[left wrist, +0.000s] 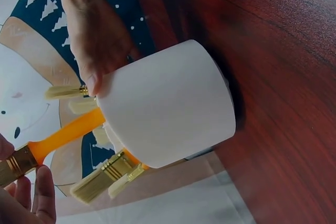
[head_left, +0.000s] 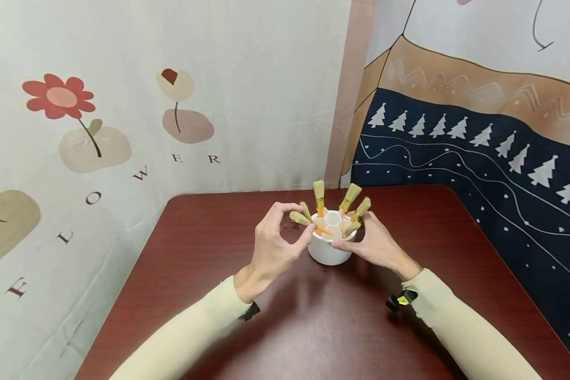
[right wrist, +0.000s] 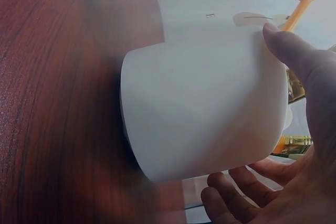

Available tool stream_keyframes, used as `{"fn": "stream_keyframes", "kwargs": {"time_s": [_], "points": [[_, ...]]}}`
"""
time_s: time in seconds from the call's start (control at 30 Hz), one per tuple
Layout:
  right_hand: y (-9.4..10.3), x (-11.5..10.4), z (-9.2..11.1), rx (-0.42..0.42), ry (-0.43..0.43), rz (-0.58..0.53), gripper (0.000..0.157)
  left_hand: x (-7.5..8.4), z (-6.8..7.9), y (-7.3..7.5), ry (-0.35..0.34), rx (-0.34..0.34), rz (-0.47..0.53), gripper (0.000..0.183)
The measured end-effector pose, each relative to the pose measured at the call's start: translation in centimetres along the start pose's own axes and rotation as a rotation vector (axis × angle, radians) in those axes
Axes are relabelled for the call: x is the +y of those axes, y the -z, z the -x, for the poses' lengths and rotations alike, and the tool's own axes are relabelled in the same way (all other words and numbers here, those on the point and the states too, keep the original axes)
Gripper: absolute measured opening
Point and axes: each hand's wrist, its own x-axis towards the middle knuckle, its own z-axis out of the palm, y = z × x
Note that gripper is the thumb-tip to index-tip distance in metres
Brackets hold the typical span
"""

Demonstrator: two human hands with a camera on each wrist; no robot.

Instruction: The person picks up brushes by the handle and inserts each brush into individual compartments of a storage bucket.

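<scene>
A white round brush holder [head_left: 329, 254] with a divided top stands on the table. My left hand [head_left: 276, 237] is at its left, pinching a paintbrush [left wrist: 68, 136] near the metal band between thumb and fingers. The brush's orange handle slants down into the holder's opening; its lower end is hidden by the wall in the left wrist view. From the right side, my right hand [head_left: 380, 245] grips the holder, thumb at the near rim and fingers around the other side. Several other paintbrushes stand in the holder with bristles up, among them a back brush [head_left: 319, 192] and a right-hand brush [head_left: 350, 196].
The dark red wooden table [head_left: 209, 253] has its far edge just behind the holder. A pale flower-printed curtain [head_left: 266, 95] hangs behind and to the left, and a navy tree-printed curtain [head_left: 456, 153] on the right.
</scene>
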Motion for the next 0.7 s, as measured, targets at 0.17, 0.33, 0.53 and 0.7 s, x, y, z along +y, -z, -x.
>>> {"fn": "stream_keyframes", "kwargs": {"time_s": [0.17, 0.33, 0.53, 0.7], "points": [[0.0, -0.2, 0.1, 0.001, 0.002, 0.012, 0.116, -0.3, 0.1, -0.3, -0.004, 0.002, -0.023, 0.040], [0.1, -0.2, 0.1, -0.002, 0.006, 0.022, 0.112, -0.6, 0.2, -0.5, -0.009, 0.008, -0.038, 0.038], [0.3, -0.4, 0.2, -0.007, 0.001, 0.029, 0.112, -0.7, 0.3, -0.8, 0.008, -0.007, -0.049, 0.038], [0.3, -0.4, 0.2, -0.009, -0.007, 0.031, 0.114, -0.7, 0.3, -1.1, 0.024, -0.028, -0.060, 0.039]]}}
